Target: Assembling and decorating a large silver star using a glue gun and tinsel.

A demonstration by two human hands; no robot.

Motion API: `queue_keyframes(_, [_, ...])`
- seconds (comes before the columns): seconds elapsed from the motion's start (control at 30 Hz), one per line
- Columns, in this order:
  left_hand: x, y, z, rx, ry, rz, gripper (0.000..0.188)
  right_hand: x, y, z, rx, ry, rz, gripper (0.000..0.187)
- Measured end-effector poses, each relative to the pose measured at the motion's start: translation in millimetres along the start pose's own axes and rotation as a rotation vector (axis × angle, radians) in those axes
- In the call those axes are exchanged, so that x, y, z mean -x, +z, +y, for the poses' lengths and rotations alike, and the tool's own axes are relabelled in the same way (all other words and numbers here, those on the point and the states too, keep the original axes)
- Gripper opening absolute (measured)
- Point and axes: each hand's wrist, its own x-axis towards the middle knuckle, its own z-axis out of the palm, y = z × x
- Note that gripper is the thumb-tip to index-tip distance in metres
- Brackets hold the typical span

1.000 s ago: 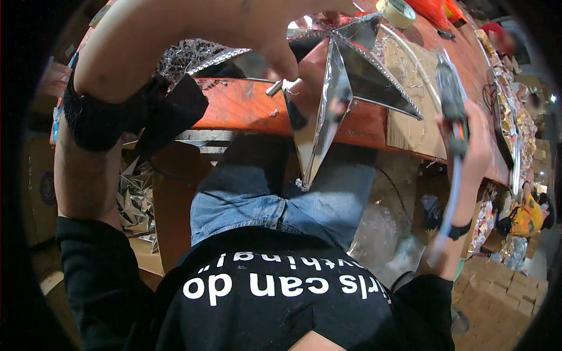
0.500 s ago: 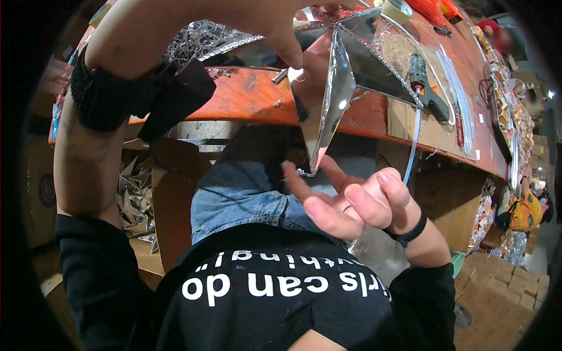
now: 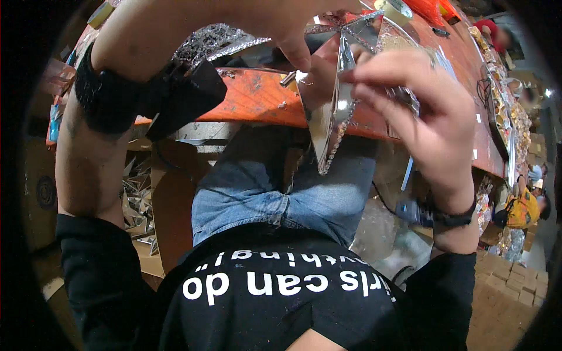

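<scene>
A mirror-silver folded star ornament [image 3: 321, 111] hangs over the near edge of the orange table [image 3: 257, 99], one long point toward my lap. Glittery silver trim [image 3: 338, 140] runs along the right edge of that point. My left hand [image 3: 275, 29] grips the star near its upper part, thumb against the shiny face; some fingers are cut off by the top edge. My right hand [image 3: 430, 105] pinches at the star's central ridge, thumb and forefinger together. It covers much of the star's right arm.
Silver tinsel [image 3: 211, 44] lies on the table beyond my left wrist. A tape roll [image 3: 398, 11] sits at the far side. Below on the left, a cardboard box [image 3: 146, 248] holds several silver stars. A person in yellow [image 3: 523, 209] is at the far right.
My right hand has risen from beneath the star's lower tip to its central ridge, closing its fingers there. The star has turned slightly, showing its trimmed edge. My left hand has barely shifted.
</scene>
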Motion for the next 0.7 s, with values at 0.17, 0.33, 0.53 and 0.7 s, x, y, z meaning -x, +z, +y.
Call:
queue_keyframes(0.17, [7.5, 6.8, -8.0, -0.184, 0.103, 0.128, 0.065, -4.5, 8.2, 15.6, -0.104, 0.182, 0.067, 0.02])
queue_keyframes(0.33, [15.1, -5.4, -3.9, -0.112, 0.065, 0.007, 0.065, -15.8, 10.9, 12.4, 0.071, 0.133, 0.026, 0.018])
queue_keyframes(0.53, [-14.5, -0.9, -5.7, -0.106, -0.007, -0.003, 0.057, -13.5, 14.0, 21.0, 0.141, 0.179, 0.028, 0.018])
queue_keyframes(0.7, [0.3, -12.7, 7.6, -0.002, -0.198, -0.105, 0.053, -20.5, 18.6, 16.7, 0.062, 0.155, 0.04, 0.018])
